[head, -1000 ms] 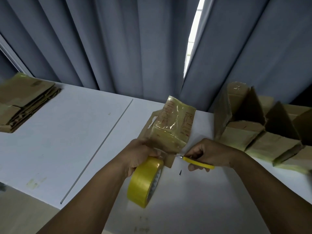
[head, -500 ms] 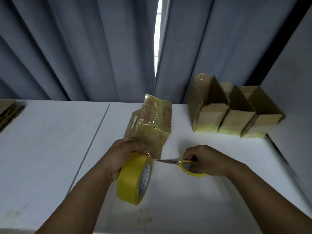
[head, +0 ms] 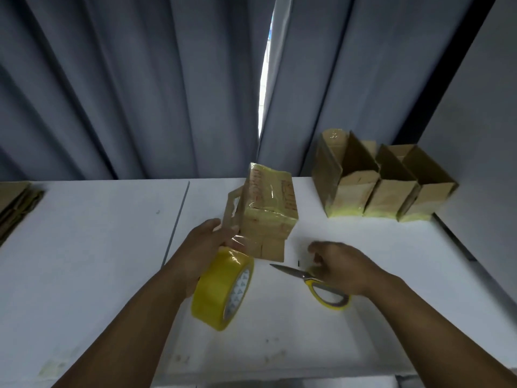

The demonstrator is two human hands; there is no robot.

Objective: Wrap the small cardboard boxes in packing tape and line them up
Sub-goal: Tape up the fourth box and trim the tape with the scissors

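A small cardboard box (head: 268, 211), shiny with clear tape, stands tilted on the white table (head: 84, 261) in the middle. My left hand (head: 207, 245) grips the yellow tape roll (head: 223, 289) just in front of the box, and its fingertips touch the box's side flap. Yellow-handled scissors (head: 313, 284) lie flat on the table to the right of the roll, blades pointing left. My right hand (head: 341, 267) hovers over their handles with loosely curled fingers; the handle loop shows empty.
Three open-topped taped boxes (head: 389, 194) stand in a row at the back right, against a grey wall (head: 481, 135). A stack of flat cardboard (head: 16, 203) lies at the far left edge. Grey curtains (head: 140, 93) hang behind the table.
My right hand drew the scissors away from the box, laid them on the table and let go. The left hand kept the roll by the box. The view turned right.
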